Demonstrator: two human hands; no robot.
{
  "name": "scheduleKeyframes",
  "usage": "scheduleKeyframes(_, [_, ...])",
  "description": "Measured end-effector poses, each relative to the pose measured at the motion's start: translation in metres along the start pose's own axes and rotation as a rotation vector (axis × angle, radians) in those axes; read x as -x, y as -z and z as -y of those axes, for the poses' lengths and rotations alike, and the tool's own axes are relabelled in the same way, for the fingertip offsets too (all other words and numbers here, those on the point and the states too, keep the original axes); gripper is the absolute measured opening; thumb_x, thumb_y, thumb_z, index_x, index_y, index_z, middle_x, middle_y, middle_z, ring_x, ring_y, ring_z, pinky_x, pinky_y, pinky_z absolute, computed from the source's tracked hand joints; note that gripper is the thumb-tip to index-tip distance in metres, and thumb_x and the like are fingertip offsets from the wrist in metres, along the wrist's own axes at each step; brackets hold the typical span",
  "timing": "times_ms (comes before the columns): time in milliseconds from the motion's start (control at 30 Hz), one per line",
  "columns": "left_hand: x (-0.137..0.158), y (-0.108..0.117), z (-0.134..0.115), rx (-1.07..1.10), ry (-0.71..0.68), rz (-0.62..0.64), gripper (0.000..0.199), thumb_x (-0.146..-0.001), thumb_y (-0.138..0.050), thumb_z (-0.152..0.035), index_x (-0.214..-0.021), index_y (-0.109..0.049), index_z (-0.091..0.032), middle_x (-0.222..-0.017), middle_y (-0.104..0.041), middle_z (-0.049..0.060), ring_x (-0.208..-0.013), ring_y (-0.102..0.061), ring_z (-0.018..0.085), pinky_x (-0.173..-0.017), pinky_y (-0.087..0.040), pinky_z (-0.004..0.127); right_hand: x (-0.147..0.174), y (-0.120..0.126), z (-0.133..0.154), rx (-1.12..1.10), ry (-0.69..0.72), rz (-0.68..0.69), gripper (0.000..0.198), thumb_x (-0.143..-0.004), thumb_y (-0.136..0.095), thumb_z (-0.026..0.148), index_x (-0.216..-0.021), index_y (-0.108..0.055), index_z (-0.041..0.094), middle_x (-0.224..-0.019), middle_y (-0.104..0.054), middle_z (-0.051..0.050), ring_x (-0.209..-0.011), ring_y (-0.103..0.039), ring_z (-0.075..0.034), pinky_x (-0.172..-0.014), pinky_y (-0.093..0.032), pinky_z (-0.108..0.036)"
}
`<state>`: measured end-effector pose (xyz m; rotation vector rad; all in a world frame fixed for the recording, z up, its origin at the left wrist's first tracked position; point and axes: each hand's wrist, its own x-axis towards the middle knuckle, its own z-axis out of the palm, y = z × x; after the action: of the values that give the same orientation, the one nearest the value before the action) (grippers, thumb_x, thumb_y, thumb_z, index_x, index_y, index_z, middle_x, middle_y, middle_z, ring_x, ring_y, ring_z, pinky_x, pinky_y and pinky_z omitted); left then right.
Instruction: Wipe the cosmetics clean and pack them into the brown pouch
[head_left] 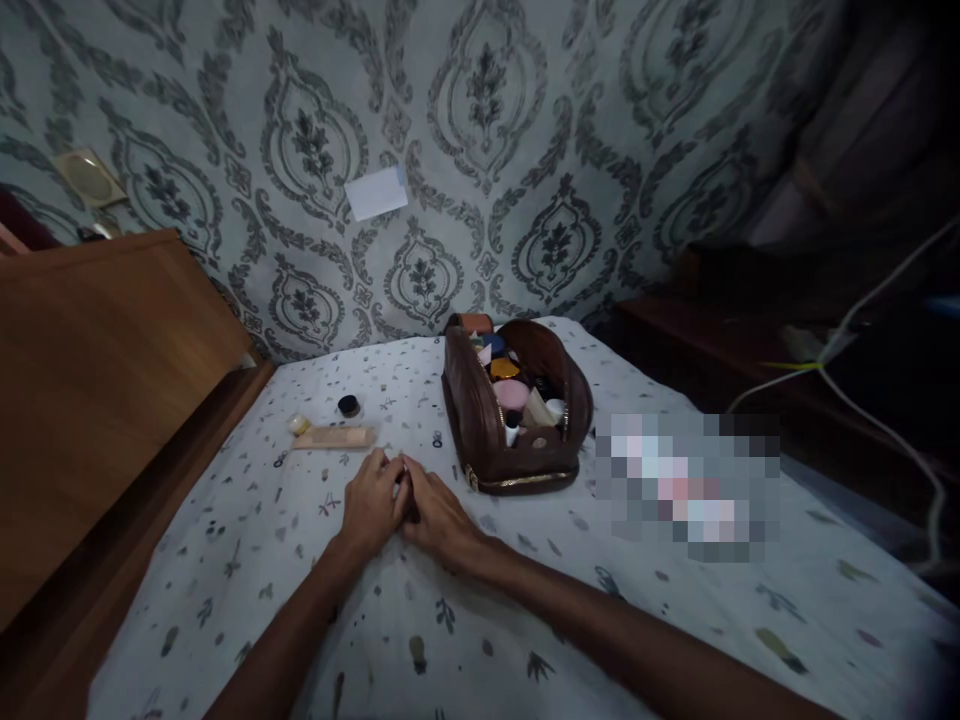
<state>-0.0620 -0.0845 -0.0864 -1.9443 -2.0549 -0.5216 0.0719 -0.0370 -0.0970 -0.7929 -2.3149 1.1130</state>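
Observation:
My left hand [373, 505] and my right hand [444, 512] meet over the printed sheet [300, 590], fingers bent and pressed together. Whatever lies between the fingertips, if anything, is hidden. Just beyond the left hand lies a beige tube [334, 437]. Behind it are a small jar with a black lid [348, 405] and a little jar with a yellowish cap [298, 424]. To the right of my hands stands a brown toiletry bag [525, 470], unzipped. Inside it are a pink round container [512, 394], a golden-orange lid [505, 370] and several other cosmetics.
A blurred-out patch [690, 485] covers something on the sheet right of the bag. A wooden headboard-like panel [105, 370] rises along the left. The patterned wall [487, 150] closes the far side. A white cable [892, 410] hangs at the right beside a dark area.

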Motion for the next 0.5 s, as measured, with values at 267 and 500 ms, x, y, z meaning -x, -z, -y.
scheduleKeyframes(267, [0.003, 0.000, 0.012, 0.160, 0.041, -0.042, 0.030, -0.095, -0.042, -0.031, -0.088, -0.070, -0.022, -0.088, -0.066, 0.005, -0.085, -0.064, 0.021, -0.076, -0.050, 0.031, -0.001, -0.023, -0.005, -0.010, 0.030, -0.097, 0.095, -0.070, -0.074, 0.021, -0.153, -0.028, 0.015, -0.143, -0.053, -0.019, -0.131, -0.050, -0.033, -0.112, -0.040, -0.049])
scheduleKeyframes(500, [0.006, 0.002, 0.016, 0.365, 0.044, -0.067, 0.033, -0.092, -0.044, -0.036, -0.071, -0.066, -0.024, -0.072, -0.065, 0.002, -0.073, -0.065, 0.019, -0.067, -0.050, 0.028, 0.000, -0.018, -0.002, -0.063, -0.009, -0.032, 0.109, -0.064, -0.081, 0.026, -0.156, -0.022, 0.021, -0.138, -0.058, -0.016, -0.126, -0.055, -0.035, -0.105, -0.045, -0.047])
